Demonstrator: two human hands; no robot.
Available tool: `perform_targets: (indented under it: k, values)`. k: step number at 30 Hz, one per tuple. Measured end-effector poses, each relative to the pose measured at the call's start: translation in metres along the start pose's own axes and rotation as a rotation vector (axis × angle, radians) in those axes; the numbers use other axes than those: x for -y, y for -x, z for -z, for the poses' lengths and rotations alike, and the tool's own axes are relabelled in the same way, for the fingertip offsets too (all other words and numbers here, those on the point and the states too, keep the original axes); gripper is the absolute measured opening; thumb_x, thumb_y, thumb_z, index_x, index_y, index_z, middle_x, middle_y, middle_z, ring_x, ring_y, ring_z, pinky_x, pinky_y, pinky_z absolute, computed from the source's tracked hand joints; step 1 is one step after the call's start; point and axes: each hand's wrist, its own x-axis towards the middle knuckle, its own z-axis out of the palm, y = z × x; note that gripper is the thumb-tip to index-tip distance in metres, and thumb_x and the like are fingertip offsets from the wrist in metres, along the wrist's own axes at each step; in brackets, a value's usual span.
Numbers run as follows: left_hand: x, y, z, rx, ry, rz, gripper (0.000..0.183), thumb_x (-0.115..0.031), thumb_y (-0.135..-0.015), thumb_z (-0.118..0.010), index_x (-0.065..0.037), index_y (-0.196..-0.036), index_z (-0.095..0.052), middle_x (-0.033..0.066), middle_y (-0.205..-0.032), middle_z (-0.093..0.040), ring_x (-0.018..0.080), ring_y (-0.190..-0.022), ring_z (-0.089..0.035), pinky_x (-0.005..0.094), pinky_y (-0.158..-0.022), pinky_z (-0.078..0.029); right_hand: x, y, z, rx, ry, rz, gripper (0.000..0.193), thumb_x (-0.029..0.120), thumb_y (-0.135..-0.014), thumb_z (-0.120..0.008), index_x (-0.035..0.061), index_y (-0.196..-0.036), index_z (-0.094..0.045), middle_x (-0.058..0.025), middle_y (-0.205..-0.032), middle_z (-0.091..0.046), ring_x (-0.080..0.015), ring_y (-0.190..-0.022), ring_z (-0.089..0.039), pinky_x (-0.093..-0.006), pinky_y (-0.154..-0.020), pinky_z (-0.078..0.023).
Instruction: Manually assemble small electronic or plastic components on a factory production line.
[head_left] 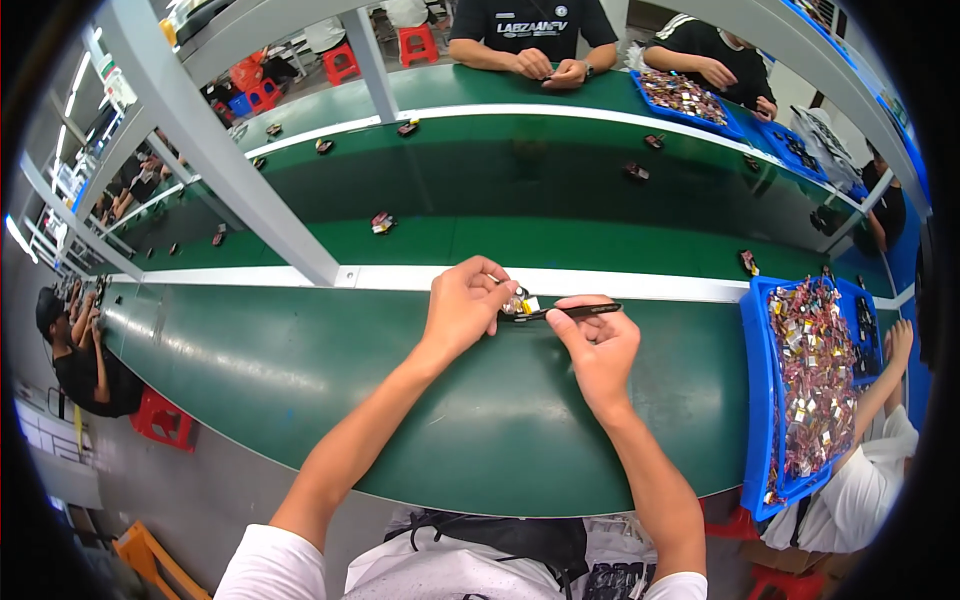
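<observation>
Black tool (597, 310) in right hand (603, 352), near white rail (640, 284) (wide green tabletop (500, 430) bodyward).

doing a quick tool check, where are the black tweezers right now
In the head view, just right of centre, the black tweezers are in the right hand, tips at the small part held by the left hand.

Bright, fairly even indoor light; tube light (21, 239) glows far left. Glare streaks on green tabletop (230, 345), faint reflections on dark belt (480, 180) — left hand (465, 308) and right hand (604, 348) reasonably crisp. Strong fisheye bend, blacked-out corners — detail softens toward edges.
</observation>
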Motion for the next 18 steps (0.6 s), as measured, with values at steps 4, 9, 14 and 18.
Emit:
perform_targets:
  k: [4, 9, 14, 18]
  values:
    - [0.003, 0.029, 0.01, -0.039, 0.084, 0.057, 0.015, -0.007, -0.092, -0.072, 0.005, -0.096, -0.064, 0.0048, -0.07, -0.066, 0.0066, -0.047, -0.055, 0.0231, -0.042, -0.039, -0.004, 0.004, -0.004, 0.018, 0.103, 0.058, 0.011, -0.002, -0.084, -0.078, -0.0028, -0.093, -0.071, 0.0023, -0.074, -0.064, 0.0019, -0.053, -0.041, -0.0176, -0.047, -0.029]
    - [0.005, 0.044, 0.012, -0.066, 0.181, 0.064, 0.014, -0.006, -0.092, -0.072, 0.005, -0.096, -0.064, 0.0041, -0.072, -0.066, 0.0055, -0.049, -0.055, 0.022, -0.042, -0.039, 0.001, 0.009, -0.009, 0.067, 0.183, 0.07, 0.01, -0.003, -0.083, -0.078, -0.003, -0.09, -0.071, 0.0044, -0.066, -0.06, 0.0022, -0.05, -0.039, -0.0183, -0.045, -0.026]
    - [0.013, 0.045, 0.01, -0.064, 0.172, 0.019, 0.015, -0.008, -0.093, -0.072, 0.004, -0.099, -0.064, 0.0042, -0.074, -0.067, 0.0056, -0.048, -0.055, 0.0213, -0.038, -0.035, -0.001, 0.01, -0.009, 0.085, 0.188, 0.079, 0.01, -0.003, -0.083, -0.078, -0.0029, -0.09, -0.071, 0.0042, -0.067, -0.061, 0.0022, -0.049, -0.039, -0.0186, -0.045, -0.026]
    - [0.016, 0.044, 0.01, -0.045, 0.176, 0.009, 0.015, -0.006, -0.093, -0.072, 0.005, -0.1, -0.064, 0.005, -0.075, -0.067, 0.0058, -0.051, -0.056, 0.0216, -0.042, -0.039, -0.002, 0.01, -0.007, 0.097, 0.219, 0.089, 0.01, -0.003, -0.083, -0.078, -0.0026, -0.09, -0.071, 0.0038, -0.066, -0.061, 0.0021, -0.049, -0.038, -0.0186, -0.045, -0.026]
